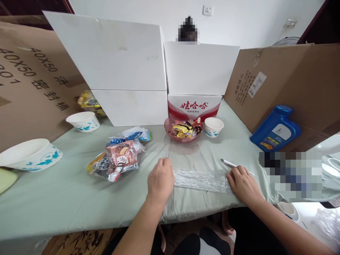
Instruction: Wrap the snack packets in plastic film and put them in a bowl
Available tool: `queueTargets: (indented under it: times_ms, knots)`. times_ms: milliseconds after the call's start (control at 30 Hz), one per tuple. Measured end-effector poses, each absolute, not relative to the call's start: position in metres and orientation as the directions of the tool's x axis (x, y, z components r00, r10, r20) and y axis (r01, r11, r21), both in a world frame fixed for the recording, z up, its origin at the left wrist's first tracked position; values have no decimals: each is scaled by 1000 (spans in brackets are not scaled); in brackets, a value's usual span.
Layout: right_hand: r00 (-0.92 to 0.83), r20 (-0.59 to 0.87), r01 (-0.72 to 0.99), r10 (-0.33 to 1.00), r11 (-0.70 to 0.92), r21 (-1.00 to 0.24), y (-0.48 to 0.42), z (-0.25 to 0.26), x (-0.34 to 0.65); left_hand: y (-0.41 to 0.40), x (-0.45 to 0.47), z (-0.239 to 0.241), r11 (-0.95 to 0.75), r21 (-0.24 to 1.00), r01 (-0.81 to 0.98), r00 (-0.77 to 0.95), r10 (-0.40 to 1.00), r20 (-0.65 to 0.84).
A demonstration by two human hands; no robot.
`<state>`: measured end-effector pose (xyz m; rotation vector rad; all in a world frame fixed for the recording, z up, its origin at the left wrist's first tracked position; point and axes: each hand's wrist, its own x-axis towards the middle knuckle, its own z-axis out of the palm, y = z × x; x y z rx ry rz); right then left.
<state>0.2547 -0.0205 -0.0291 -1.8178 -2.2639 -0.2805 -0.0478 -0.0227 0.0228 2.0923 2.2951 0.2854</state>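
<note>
A strip of crinkled clear plastic film lies flattened on the green tablecloth near the front edge. At its left end is my left hand, closed, with the fingertips pinched on the film. My right hand is at the opposite end, its fingers curled and thumb against the film's edge. Just beyond the right fingers lies a white pen, partly covered by that hand. Further back stands a pink glass bowl of wrapped snacks. A pile of snack packets lies left of my left hand.
White paper bowls with blue patterns stand at the left; a paper cup is beside the glass bowl. White boxes wall off the back. Cardboard flanks the right, with a blue bottle leaning there. Another person's head shows behind the boxes.
</note>
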Motion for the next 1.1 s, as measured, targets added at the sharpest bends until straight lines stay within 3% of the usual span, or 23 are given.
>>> queueTargets:
  times_ms: [133,267,367,467,567,700,833,933,1100]
  knots:
    - [-183,266,928,946,256,-272,-28,-27,256,-44,-8,22,-262,287,922,264,964,30]
    - [-167,169,685,971,238,-688,-53,-10,253,-49,10,6,-331,268,905,341,940,12]
    - [-276,27,469,961,159,-869,-72,16,250,-44,7,-9,-435,290,852,442,896,43]
    - [-441,-128,374,888,52,-926,-73,44,244,-43,3,-21,-544,336,769,561,826,54]
    - [-543,-154,228,825,-31,-973,-50,64,231,-45,1,-26,-636,373,675,662,746,75]
    - [-527,-187,54,829,-187,-981,1,67,199,-46,-1,-26,-663,376,648,696,715,60]
    - [-469,-322,37,822,-346,-937,43,50,167,-43,-2,-26,-612,393,686,641,764,72]
    - [-451,-332,90,829,-328,-940,64,31,149,-42,-2,-26,-596,414,688,619,780,95]
    - [-383,-184,104,905,-155,-982,84,3,137,-41,-2,-23,-593,423,685,610,784,110]
